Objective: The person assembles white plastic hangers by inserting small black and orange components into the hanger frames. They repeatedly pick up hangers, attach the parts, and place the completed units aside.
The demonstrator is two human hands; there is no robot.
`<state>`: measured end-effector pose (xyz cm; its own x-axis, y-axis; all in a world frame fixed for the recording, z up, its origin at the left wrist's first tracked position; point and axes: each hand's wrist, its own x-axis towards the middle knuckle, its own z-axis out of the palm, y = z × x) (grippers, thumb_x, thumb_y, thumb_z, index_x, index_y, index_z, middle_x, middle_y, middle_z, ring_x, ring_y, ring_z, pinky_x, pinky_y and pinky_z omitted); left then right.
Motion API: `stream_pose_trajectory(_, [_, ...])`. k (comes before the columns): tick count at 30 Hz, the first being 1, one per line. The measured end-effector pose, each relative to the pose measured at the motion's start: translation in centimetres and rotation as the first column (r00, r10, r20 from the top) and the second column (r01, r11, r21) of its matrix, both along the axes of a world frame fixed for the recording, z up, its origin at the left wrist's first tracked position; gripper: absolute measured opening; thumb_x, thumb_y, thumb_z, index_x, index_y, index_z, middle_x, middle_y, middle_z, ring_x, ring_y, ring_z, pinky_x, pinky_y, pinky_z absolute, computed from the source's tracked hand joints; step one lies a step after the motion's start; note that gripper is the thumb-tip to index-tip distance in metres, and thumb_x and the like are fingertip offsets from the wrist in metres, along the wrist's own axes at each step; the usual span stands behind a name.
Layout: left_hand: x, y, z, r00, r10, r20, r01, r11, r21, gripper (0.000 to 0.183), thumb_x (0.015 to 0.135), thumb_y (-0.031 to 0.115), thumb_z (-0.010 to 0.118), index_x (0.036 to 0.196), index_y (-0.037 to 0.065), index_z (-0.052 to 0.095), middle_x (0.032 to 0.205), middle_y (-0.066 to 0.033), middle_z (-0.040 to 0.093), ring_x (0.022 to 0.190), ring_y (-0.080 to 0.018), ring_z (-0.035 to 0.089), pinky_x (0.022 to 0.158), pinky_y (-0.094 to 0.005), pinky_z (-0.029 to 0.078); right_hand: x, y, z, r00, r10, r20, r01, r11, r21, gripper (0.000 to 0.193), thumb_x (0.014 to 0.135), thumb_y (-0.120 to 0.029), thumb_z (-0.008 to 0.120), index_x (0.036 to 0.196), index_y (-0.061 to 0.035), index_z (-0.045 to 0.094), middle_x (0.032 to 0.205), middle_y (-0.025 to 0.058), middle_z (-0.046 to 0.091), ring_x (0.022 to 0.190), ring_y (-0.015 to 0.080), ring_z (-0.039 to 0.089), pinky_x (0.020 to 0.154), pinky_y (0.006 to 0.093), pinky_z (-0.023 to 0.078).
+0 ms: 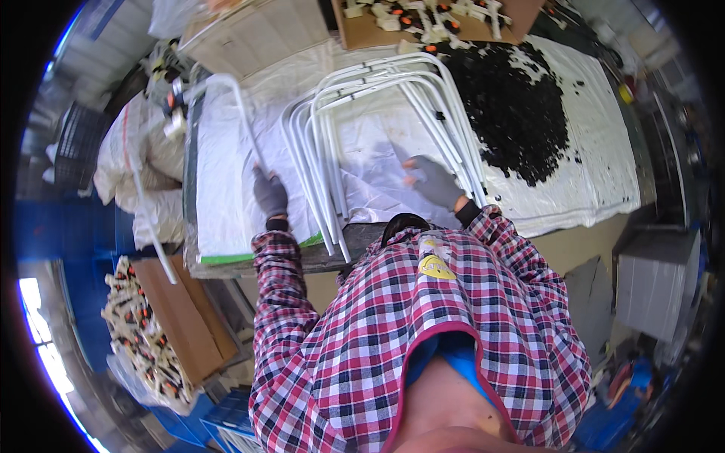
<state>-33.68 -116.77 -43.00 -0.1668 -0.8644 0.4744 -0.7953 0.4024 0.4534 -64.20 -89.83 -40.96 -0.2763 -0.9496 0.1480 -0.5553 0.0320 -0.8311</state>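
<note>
In a grey fingerless glove, my left hand (270,193) is closed round one leg of a white bent metal tube frame (243,109). This frame is U-shaped; its other leg hangs past the table's left edge, beside the white sacks. An orange-and-black fitting with a white part (174,102) shows at its far left bend. My right hand (434,183), gloved too and slightly blurred, is apart from the held frame, fingers spread with nothing in them. It hovers inside the stack of similar white tube frames (325,113) lying in the middle of the table.
A heap of small black parts (517,113) lies right of the stack on the white sheet (596,162). Behind stand a cardboard box (423,34) of white-and-orange fittings and a pale box (253,38). White sacks (140,147) and another carton (185,317) of fittings are at left.
</note>
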Motion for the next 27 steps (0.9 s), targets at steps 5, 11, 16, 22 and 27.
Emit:
stream_pose_trajectory(5, [3.4,-1.3,-5.1,0.914,-0.039,0.403,-0.110,0.934,0.339,0.043,0.092,0.023,0.059,0.129,0.004,0.053,0.096,-0.0255,0.069,0.088,-0.0426,0.067,0.075,-0.0501,0.052,-8.0,7.1,-8.6,0.648,-0.710,-0.276,0.753,0.651,0.092,0.023,0.084,-0.023,0.070,0.101,-0.0091,0.064,0.098,0.0131,0.065,0.089,0.0331,0.066,0.077,0.0445,0.053])
stream_pose_trajectory(11, [1.7,1.7,-9.3,0.984,-0.019,0.177,-0.047,0.931,0.362,0.043,0.093,0.023,0.058,0.133,0.008,0.053,0.128,-0.0209,0.058,0.114,-0.0373,0.059,0.094,-0.0460,0.048,-8.7,7.7,-10.3,0.580,-0.644,-0.498,0.785,0.604,0.134,0.040,0.078,-0.023,0.072,0.113,-0.0094,0.059,0.107,0.0155,0.062,0.097,0.0380,0.064,0.081,0.0479,0.053])
stream_pose_trajectory(16, [-0.5,3.8,-7.7,0.999,-0.022,0.025,0.016,0.977,0.214,0.045,0.090,0.017,0.061,0.132,0.006,0.053,0.135,-0.0190,0.052,0.123,-0.0391,0.052,0.099,-0.0448,0.046,-9.8,8.0,-9.7,0.585,-0.780,-0.223,0.811,0.556,0.184,0.040,0.076,-0.026,0.072,0.108,-0.0056,0.057,0.092,0.0165,0.066,0.084,0.0371,0.066,0.072,0.0465,0.052])
stream_pose_trajectory(22, [-8.1,6.2,3.2,0.920,-0.383,-0.077,0.369,0.917,-0.152,0.050,0.088,0.015,0.065,0.135,0.005,0.052,0.135,-0.0203,0.051,0.126,-0.0378,0.050,0.104,-0.0432,0.043,-7.5,15.7,-6.2,0.497,-0.868,0.019,0.863,0.496,0.100,0.051,0.092,-0.048,0.067,0.077,0.0003,0.064,0.057,0.0035,0.053,0.056,0.0106,0.047,0.053,0.0327,0.039])
stream_pose_trajectory(27, [-17.6,8.3,15.7,0.762,-0.635,0.129,0.597,0.610,-0.521,0.062,0.089,0.023,0.070,0.142,0.003,0.045,0.138,-0.0234,0.051,0.126,-0.0417,0.049,0.103,-0.0459,0.042,-5.5,22.7,-0.4,0.452,-0.847,0.280,0.886,0.461,-0.037,0.053,0.101,-0.045,0.054,0.068,-0.0032,0.058,0.062,-0.0024,0.051,0.063,0.0067,0.044,0.058,0.0275,0.036])
